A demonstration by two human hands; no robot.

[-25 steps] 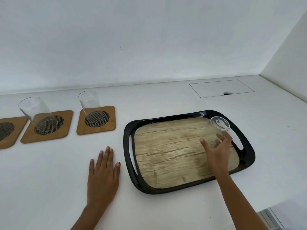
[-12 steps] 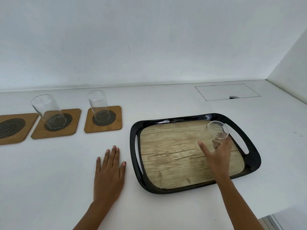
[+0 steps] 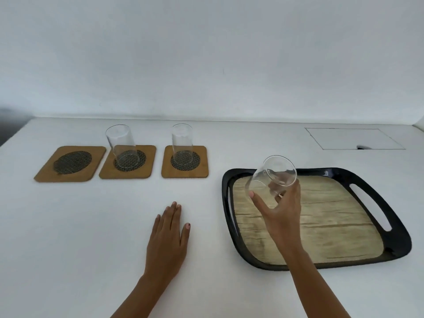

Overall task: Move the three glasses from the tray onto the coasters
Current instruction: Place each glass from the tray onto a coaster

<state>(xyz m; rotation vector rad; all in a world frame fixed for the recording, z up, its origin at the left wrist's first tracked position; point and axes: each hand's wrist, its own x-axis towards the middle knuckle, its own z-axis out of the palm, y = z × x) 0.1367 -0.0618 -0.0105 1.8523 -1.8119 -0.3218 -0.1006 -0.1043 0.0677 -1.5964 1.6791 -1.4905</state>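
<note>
My right hand [image 3: 281, 213] grips a clear glass [image 3: 271, 176], held tilted in the air above the left part of the black tray [image 3: 397, 239] with a wood-look floor. Nothing else stands on the tray. Three wooden coasters with dark mesh circles lie in a row at the left. A clear glass [image 3: 182, 143] stands on the right coaster [image 3: 204, 172], and another clear glass [image 3: 121, 143] on the middle coaster [image 3: 150, 171]. The left coaster [image 3: 68, 164] is bare. My left hand [image 3: 168, 237] lies flat on the white counter, fingers together, holding nothing.
The white counter [image 3: 80, 226] runs to a white wall at the back. A rectangular hatch outline [image 3: 353, 138] with a small dark notch sits at the back right. The counter's left end shows at the far left.
My right hand has lifted the glass off the tray's far right corner and carried it left and up, over the tray's left side. The left hand has stayed flat on the counter.
</note>
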